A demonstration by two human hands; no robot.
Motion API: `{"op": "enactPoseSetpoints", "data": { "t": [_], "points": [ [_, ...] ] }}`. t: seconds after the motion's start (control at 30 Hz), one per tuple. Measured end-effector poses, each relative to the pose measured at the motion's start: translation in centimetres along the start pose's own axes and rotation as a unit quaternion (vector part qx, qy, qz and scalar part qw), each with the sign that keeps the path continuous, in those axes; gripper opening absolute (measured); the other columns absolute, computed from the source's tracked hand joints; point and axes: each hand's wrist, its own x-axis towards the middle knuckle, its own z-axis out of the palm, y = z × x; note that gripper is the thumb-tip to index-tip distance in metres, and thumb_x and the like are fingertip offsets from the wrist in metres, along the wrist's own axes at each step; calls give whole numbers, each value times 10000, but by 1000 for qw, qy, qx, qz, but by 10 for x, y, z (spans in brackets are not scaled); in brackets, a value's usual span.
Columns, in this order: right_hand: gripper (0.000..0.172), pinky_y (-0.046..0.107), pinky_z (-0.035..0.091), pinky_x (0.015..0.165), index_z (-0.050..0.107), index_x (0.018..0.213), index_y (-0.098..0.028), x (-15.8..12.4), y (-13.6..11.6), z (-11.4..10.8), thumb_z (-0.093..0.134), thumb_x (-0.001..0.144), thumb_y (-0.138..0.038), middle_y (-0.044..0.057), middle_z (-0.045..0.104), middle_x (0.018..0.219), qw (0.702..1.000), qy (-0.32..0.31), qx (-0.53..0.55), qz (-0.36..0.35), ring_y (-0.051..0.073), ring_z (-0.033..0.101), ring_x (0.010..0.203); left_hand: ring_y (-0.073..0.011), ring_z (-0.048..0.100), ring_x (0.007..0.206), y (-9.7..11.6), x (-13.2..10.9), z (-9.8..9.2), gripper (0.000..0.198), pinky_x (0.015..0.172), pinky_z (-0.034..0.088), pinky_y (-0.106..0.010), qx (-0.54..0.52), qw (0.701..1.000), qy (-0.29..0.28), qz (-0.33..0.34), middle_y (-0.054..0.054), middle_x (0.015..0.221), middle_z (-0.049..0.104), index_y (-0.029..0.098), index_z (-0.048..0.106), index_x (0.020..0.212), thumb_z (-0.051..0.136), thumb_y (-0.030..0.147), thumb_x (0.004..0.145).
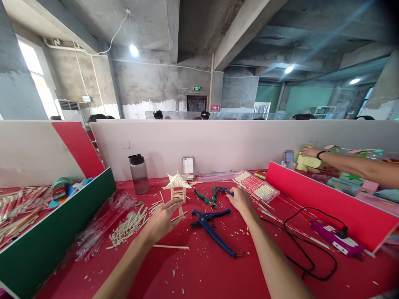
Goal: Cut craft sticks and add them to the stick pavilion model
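A small house model (pixel 178 185) of pale wooden sticks, with a flared roof, stands upright near the middle of the table. My left hand (pixel 163 218) is at its lower front, fingers stretched out and thumb apart; whether it touches the model I cannot tell. Farther right, my right hand (pixel 240 198) is closed round the blue handle of a tool (pixel 225 190), whose kind is unclear. Between the hands lie a large blue cutter (pixel 213 234) and green-handled pliers (pixel 205 197). Left of my left hand is a pile of short cut sticks (pixel 129 226).
A water bottle (pixel 139 176) stands at the back left. Packed sticks (pixel 257 185) lie at the back right. A purple power strip (pixel 336 238) with a black cable lies by the red divider (pixel 327 195). A green divider (pixel 62 232) bounds the left. Another person's hand (pixel 310 152) works beyond the red divider.
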Motion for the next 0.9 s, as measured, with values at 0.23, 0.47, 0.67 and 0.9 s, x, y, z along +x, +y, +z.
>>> {"op": "enactPoseSetpoints", "data": {
  "t": [0.23, 0.47, 0.67, 0.9],
  "points": [
    [209, 274, 418, 738, 672, 1015, -183, 4, 22, 18, 658, 839, -297, 92, 722, 993, 1000, -15, -16, 19, 230, 659, 965, -241, 617, 1177, -2, 0, 1, 465, 1011, 511, -354, 14, 1000, -11, -11, -67, 1375, 582, 257, 560, 1338, 546, 456, 918],
    [171, 285, 410, 731, 665, 981, -191, 7, 24, 20, 646, 839, -284, 95, 723, 957, 999, -15, -25, 29, 238, 670, 937, -247, 628, 1166, -4, -1, 4, 455, 998, 522, -355, 13, 1000, -2, -1, -70, 1362, 595, 269, 567, 1332, 567, 429, 906],
    [166, 285, 405, 728, 672, 977, -190, 8, 24, 20, 633, 842, -279, 97, 719, 973, 999, -15, -22, 29, 233, 667, 936, -256, 625, 1171, -3, 0, 3, 448, 1005, 518, -374, 8, 1000, -7, -1, -76, 1365, 593, 265, 580, 1319, 576, 421, 899],
    [143, 283, 403, 722, 672, 958, -196, 4, 23, 15, 630, 834, -253, 92, 722, 962, 999, -8, -9, 36, 228, 669, 926, -246, 618, 1181, -6, -1, 6, 445, 1024, 503, -369, 3, 1000, -13, 8, -63, 1371, 586, 268, 562, 1331, 566, 404, 908]
  ]
}}
